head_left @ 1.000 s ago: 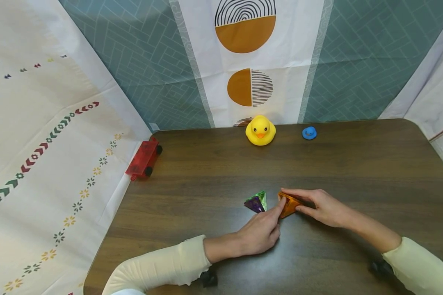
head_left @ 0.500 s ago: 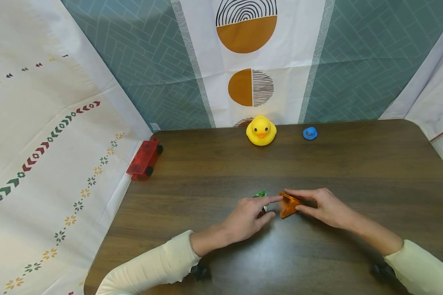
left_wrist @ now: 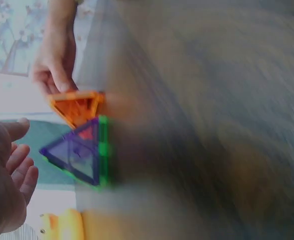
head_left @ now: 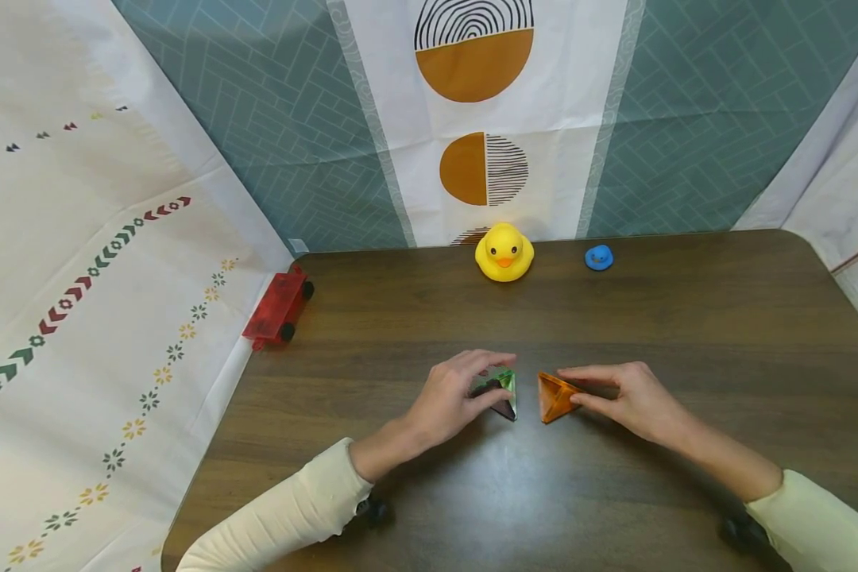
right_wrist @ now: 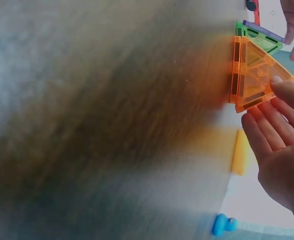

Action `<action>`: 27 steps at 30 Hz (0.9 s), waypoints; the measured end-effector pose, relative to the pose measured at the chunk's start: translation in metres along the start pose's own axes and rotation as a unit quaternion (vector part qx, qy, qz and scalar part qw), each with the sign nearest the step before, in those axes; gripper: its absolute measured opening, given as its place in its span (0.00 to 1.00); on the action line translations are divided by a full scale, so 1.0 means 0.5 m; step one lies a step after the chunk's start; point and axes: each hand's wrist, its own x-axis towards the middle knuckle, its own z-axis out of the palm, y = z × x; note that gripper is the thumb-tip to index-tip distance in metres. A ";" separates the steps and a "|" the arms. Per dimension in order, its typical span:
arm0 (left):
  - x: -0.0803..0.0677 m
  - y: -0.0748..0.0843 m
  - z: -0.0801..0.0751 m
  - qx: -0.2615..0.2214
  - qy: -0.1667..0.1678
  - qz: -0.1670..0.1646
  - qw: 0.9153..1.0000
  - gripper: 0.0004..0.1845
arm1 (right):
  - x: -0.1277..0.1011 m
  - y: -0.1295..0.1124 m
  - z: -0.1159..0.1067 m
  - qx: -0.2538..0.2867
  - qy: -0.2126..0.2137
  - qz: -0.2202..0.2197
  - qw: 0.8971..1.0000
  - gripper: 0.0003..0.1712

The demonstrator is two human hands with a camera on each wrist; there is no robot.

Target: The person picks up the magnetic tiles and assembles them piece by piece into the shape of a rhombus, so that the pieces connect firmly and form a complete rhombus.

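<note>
On the table in the head view, an orange pyramid of translucent magnetic tiles [head_left: 556, 397] stands just right of a green and purple magnetic-tile pyramid [head_left: 504, 388], a small gap between them. My right hand [head_left: 631, 400] pinches the orange pyramid's right side; in the right wrist view the thumb lies on one face, with the fingers [right_wrist: 272, 127] behind. Around the green and purple pyramid hovers my left hand [head_left: 443, 401], thumb and fingers spread on either side. The left wrist view shows that hand's fingers [left_wrist: 19, 165] apart from the purple tile [left_wrist: 76, 150].
Toward the table's back edge stand a yellow rubber duck [head_left: 504, 253] and a small blue duck [head_left: 599, 257]. A red toy wagon [head_left: 280, 308] with black wheels sits at the left edge. Patterned cloths [head_left: 500, 119] hang behind the table.
My left hand has drawn back leftward from the orange pyramid, its pointing finger lifting off, and has spread around the green and purple pyramid. The right hand keeps its grip, nearly still.
</note>
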 end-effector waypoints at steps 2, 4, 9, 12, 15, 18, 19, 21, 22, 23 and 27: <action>-0.004 -0.012 -0.001 0.001 -0.006 -0.005 1.000 0.27 | -0.001 -0.001 0.000 -0.009 0.002 0.008 1.000 0.25; -0.007 -0.024 -0.001 0.002 -0.016 -0.008 1.000 0.29 | -0.002 -0.003 -0.001 -0.019 0.003 0.014 1.000 0.25; -0.014 -0.051 -0.002 0.009 -0.060 -0.008 0.998 0.33 | -0.005 -0.003 0.000 -0.019 0.009 0.010 1.000 0.25; -0.019 -0.063 0.000 0.013 -0.081 -0.016 0.997 0.34 | -0.007 -0.001 0.001 -0.009 0.013 0.007 1.000 0.24; -0.024 -0.074 0.002 0.011 -0.092 -0.019 0.996 0.34 | -0.007 -0.002 0.003 -0.002 0.011 0.011 1.000 0.25; -0.028 -0.084 0.006 0.006 -0.100 -0.020 0.995 0.34 | -0.007 -0.002 0.004 0.000 0.004 0.022 1.000 0.25; -0.029 -0.086 0.007 0.005 -0.102 -0.020 0.995 0.34 | -0.008 -0.002 0.005 0.001 0.002 0.025 1.000 0.26; -0.032 -0.090 0.010 0.007 -0.106 -0.019 0.994 0.33 | -0.008 -0.001 0.008 0.002 -0.002 0.031 1.000 0.26; -0.033 -0.092 0.011 0.008 -0.106 -0.017 0.994 0.33 | -0.008 -0.002 0.009 0.003 -0.003 0.033 0.999 0.26; -0.034 -0.094 0.012 0.010 -0.106 -0.014 0.994 0.33 | -0.008 -0.001 0.010 0.004 -0.004 0.034 0.999 0.26; -0.038 -0.098 0.018 0.017 -0.101 0.000 0.995 0.32 | -0.007 -0.002 0.013 0.001 -0.002 0.035 0.999 0.25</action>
